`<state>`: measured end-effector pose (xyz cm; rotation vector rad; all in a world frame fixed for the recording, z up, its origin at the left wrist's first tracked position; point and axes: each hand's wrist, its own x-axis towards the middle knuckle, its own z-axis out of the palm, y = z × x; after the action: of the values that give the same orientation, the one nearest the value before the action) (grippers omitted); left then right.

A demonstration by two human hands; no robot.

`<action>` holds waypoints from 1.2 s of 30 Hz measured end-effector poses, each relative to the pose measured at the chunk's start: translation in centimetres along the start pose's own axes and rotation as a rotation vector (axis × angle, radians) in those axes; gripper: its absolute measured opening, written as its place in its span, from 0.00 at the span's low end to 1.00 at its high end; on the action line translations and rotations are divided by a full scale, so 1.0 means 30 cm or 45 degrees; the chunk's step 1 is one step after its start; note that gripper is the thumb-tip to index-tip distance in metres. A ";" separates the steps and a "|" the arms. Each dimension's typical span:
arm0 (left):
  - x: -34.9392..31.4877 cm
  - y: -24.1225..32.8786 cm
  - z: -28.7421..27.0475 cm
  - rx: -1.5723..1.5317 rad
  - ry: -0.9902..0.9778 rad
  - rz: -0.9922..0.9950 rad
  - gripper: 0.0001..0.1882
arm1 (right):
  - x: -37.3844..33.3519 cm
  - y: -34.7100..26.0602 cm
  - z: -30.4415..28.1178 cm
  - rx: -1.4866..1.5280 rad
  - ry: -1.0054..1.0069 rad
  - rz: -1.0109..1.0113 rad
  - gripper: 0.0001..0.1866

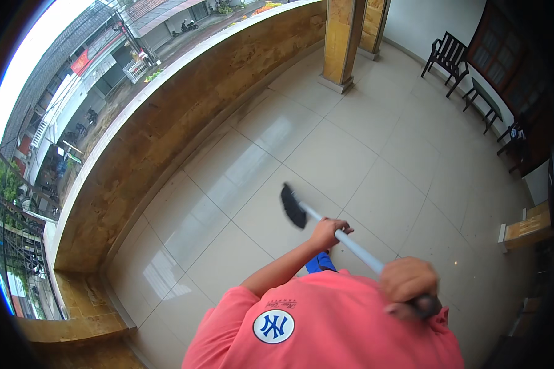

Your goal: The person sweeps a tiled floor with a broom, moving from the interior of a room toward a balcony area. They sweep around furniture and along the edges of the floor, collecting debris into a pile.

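A broom with a dark head (293,206) and a pale grey-blue handle (360,251) slants across the front of my body. Its head is over the tiled floor, slightly blurred; whether the bristles touch the tiles I cannot tell. My left hand (330,232), arm stretched forward, is wrapped round the lower part of the handle. Higher up, close to my chest, my right hand (410,281) is closed round the handle near its dark end (426,305). Part of a blue garment (320,263) shows below my left forearm.
Glossy beige tiles (375,160) cover the floor. A curved stone-clad low wall (184,117) runs along the left, with a street beyond. A square pillar (340,46) stands ahead. A dark armchair (447,58) and a small table (483,101) line the right wall.
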<state>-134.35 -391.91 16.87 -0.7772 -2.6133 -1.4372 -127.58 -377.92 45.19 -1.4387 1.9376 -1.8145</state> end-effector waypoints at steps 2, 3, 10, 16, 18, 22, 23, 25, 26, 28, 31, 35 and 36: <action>0.118 -0.060 0.022 -0.041 0.064 0.017 0.12 | 0.030 0.044 -0.029 -0.150 -0.156 0.018 0.15; 0.182 -0.071 0.025 -0.046 0.064 0.026 0.13 | 0.037 0.066 -0.041 -0.198 -0.131 0.017 0.15; 0.424 0.181 -0.082 -0.047 -0.051 -0.050 0.12 | 0.110 -0.067 -0.536 0.274 -0.257 -0.376 0.13; 0.262 0.101 -0.215 0.135 -0.165 -0.399 0.06 | 0.102 0.141 -0.591 0.788 0.349 -0.140 0.15; 0.176 0.000 -0.209 0.160 -0.056 -0.489 0.04 | 0.127 0.300 -0.535 0.826 0.387 -0.007 0.16; 0.205 -0.127 -0.128 0.159 0.023 -0.429 0.04 | 0.177 0.338 -0.496 0.676 0.340 0.132 0.16; 0.249 -0.146 -0.096 0.103 0.104 -0.313 0.03 | 0.202 0.324 -0.494 0.598 0.274 0.121 0.16; 0.375 -0.163 -0.037 0.062 0.196 -0.211 0.07 | 0.252 0.281 -0.487 0.414 0.155 0.100 0.16; 0.440 -0.167 -0.012 0.035 0.241 -0.152 0.07 | 0.248 0.266 -0.473 0.284 0.126 0.092 0.16; 0.524 -0.198 0.004 0.011 0.318 -0.081 0.08 | 0.274 0.290 -0.470 0.062 -0.199 0.001 0.16; 0.584 -0.243 -0.029 -0.030 0.292 -0.008 0.08 | 0.312 0.300 -0.430 -0.064 -0.423 -0.123 0.17; 0.587 -0.137 -0.160 -0.008 0.301 -0.090 0.07 | 0.356 0.262 -0.487 0.215 -0.294 -0.435 0.15; 0.585 -0.070 -0.203 0.014 0.256 -0.094 0.06 | 0.372 0.225 -0.552 0.320 -0.378 -0.482 0.16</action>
<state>-151.70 -390.72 23.67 -0.5096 -2.5188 -1.4351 -147.96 -374.93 49.63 -1.9462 1.3150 -1.7710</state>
